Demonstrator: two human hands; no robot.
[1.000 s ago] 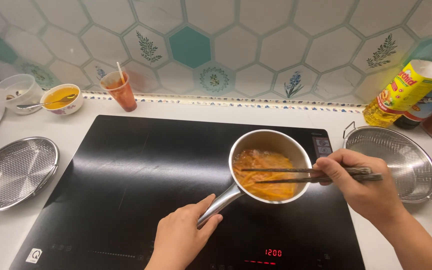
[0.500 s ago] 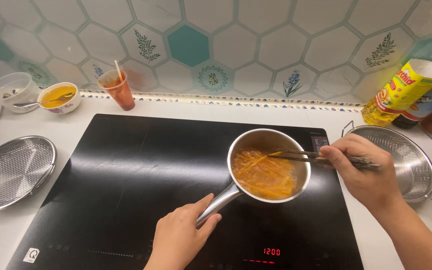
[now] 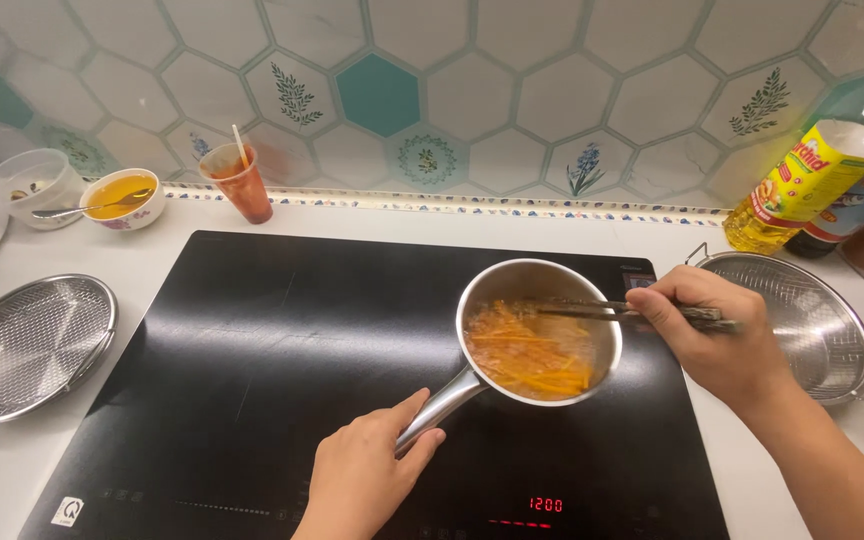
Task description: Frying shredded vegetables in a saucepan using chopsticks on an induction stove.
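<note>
With the left hand point(image 3: 367, 480) clamped on the handle of the saucepan point(image 3: 537, 330) on the black hob point(image 3: 252, 370) and the right hand point(image 3: 717, 335) pinching chopsticks point(image 3: 612, 311) in the orange strips, vigorous stirring risks spilling hot contents.

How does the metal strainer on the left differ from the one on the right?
The left strainer lies wholly in view on the counter, apart from both hands; the right strainer is partly hidden behind the right hand holding chopsticks. The left one looks shallower and flatter, the right one deeper. Both are round, empty steel mesh with side handles.
</note>
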